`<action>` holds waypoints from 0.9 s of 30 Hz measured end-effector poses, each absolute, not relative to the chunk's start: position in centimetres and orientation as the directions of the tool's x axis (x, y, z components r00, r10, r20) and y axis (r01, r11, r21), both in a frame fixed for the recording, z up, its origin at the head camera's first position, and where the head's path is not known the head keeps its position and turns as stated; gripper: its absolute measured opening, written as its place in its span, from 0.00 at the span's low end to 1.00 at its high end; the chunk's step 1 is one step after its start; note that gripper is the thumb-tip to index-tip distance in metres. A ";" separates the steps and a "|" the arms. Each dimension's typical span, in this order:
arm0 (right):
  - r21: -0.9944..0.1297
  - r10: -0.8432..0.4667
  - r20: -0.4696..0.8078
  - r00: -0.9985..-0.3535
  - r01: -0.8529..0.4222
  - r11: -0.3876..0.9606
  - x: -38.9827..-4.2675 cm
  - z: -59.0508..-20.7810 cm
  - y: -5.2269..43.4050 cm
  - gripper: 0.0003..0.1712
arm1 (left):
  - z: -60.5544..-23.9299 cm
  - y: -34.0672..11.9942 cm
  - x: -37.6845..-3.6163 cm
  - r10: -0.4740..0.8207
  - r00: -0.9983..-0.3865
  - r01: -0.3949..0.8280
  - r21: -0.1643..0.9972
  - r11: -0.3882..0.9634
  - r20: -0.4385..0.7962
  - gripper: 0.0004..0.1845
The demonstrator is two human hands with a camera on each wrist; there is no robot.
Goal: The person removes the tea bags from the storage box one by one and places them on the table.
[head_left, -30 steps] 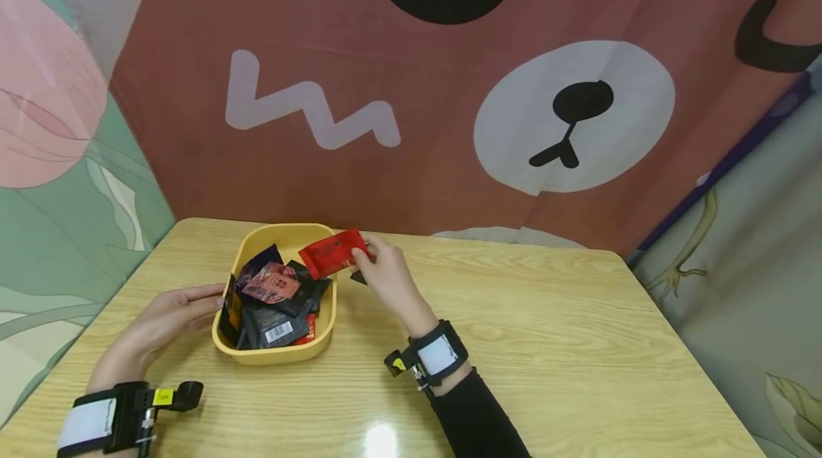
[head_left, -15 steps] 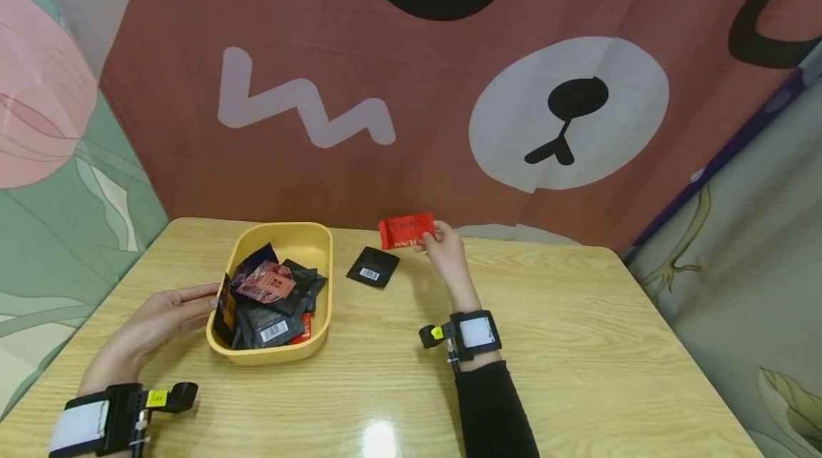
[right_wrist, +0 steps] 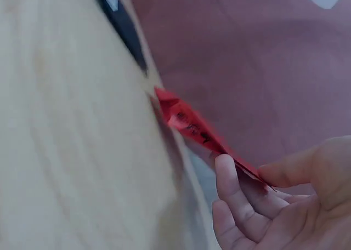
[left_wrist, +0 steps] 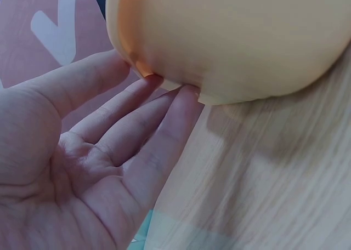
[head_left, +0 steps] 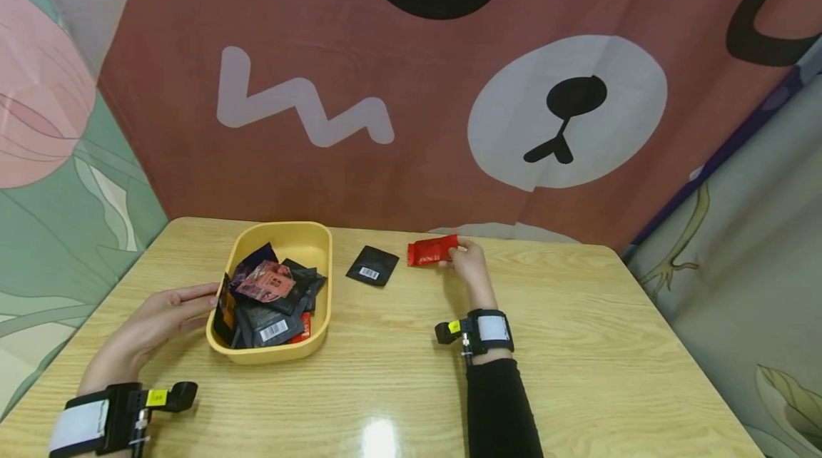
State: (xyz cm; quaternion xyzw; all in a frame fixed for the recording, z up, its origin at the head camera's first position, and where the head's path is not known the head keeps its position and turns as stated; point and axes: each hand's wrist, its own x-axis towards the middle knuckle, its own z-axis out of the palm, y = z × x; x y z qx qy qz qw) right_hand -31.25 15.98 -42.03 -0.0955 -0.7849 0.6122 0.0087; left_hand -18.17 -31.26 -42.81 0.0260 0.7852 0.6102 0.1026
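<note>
A small red packet [head_left: 432,251] is pinched at its right end between the thumb and fingers of my right hand [head_left: 472,265], low over the back of the table. In the right wrist view the red packet [right_wrist: 192,124] tilts, its far end close to the wood. My left hand [head_left: 160,319] touches the left side of a yellow basket [head_left: 315,358] with nearly straight fingertips. The left wrist view shows those fingers [left_wrist: 159,135] at the basket's lower edge. Black sachets [head_left: 272,326], a pinkish packet [head_left: 268,283] and a bit of red lie heaped inside.
One flat black sachet [head_left: 372,267] with a barcode label lies between the basket and the red packet. A wooden table [head_left: 578,358] carries everything, with its back edge against a printed brown bear curtain [head_left: 437,180]. Patterned cloth hangs at both sides.
My right hand has carried the red packet from over the basket to the right and lowered it toward the table, uncovering the black sachet. The left hand stays at the basket.
</note>
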 end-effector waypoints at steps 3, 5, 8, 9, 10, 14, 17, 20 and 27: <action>-0.947 0.166 -0.144 -0.976 0.185 0.264 -31.2 -42.3 16.0 0.28 | -42.9 -31.2 -18.2 0.160 -0.978 -0.092 0.964 0.249 -0.134 0.32; -0.930 0.175 -0.150 -0.973 0.199 0.308 -31.1 -42.5 16.0 0.28 | -42.9 -31.2 -18.3 0.161 -0.978 -0.091 0.967 0.239 -0.132 0.32; -0.908 0.193 -0.139 -0.971 0.203 0.367 -30.9 -42.6 16.0 0.29 | -42.9 -31.2 -18.2 0.168 -0.977 -0.087 0.967 0.238 -0.129 0.32; -0.898 0.198 -0.131 -0.971 0.201 0.391 -30.9 -42.5 16.1 0.29 | -42.8 -31.2 -18.2 0.169 -0.977 -0.089 0.966 0.245 -0.133 0.32; -0.889 0.203 -0.125 -0.971 0.201 0.412 -30.8 -42.5 16.1 0.30 | -42.8 -31.2 -18.2 0.170 -0.976 -0.089 0.962 0.259 -0.136 0.32; -0.864 0.208 -0.115 -0.971 0.201 0.462 -30.5 -42.2 16.2 0.32 | -42.7 -31.3 -18.2 0.174 -0.973 -0.096 0.949 0.301 -0.154 0.32; -0.849 0.209 -0.107 -0.972 0.199 0.489 -30.4 -42.0 16.2 0.33 | -42.8 -31.3 -18.2 0.179 -0.973 -0.089 0.950 0.299 -0.148 0.32; -0.837 0.202 -0.089 -0.975 0.183 0.515 -30.4 -41.7 16.2 0.34 | -42.8 -31.3 -18.3 0.173 -0.974 -0.092 0.951 0.294 -0.147 0.31; -0.834 0.178 -0.007 -0.984 0.104 0.542 -29.9 -40.4 15.5 0.33 | -42.6 -31.4 -18.3 0.183 -0.967 -0.107 0.934 0.340 -0.177 0.32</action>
